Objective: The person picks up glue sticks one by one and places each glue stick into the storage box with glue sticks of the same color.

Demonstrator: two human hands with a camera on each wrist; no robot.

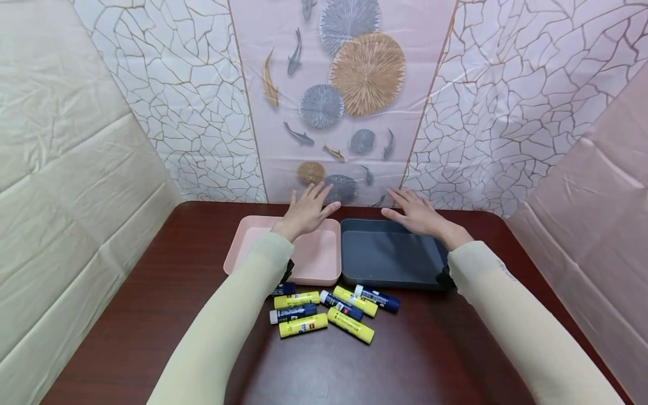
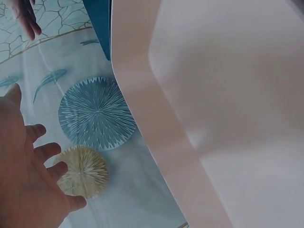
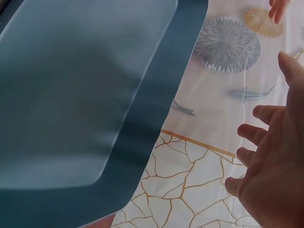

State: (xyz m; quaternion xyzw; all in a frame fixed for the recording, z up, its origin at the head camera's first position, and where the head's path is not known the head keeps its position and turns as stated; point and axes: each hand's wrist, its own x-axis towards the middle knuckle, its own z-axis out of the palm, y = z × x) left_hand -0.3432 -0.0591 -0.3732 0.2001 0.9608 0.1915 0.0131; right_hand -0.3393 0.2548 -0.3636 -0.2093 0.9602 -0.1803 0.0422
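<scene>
Patterned cloth [image 1: 202, 84] backs the table [image 1: 162, 315]; toward its far edge, left hand [image 1: 307, 214] hangs above the pink tray [image 1: 320, 256], right hand [image 1: 421, 216] above the dark tray [image 1: 390, 256], each grip spread, holding nothing. Glue sticks [image 1: 341, 306] lie nearer the front edge. Judged pre-grasp: taking one would call for drawing a hand back.

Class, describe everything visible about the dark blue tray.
The dark blue tray is a shallow rectangle with rounded corners, raised walls and a smooth, plastic-looking finish. It holds nothing visible, lying open side up on the brown table, right of the pink tray; whether their rims touch is unclear.
</scene>
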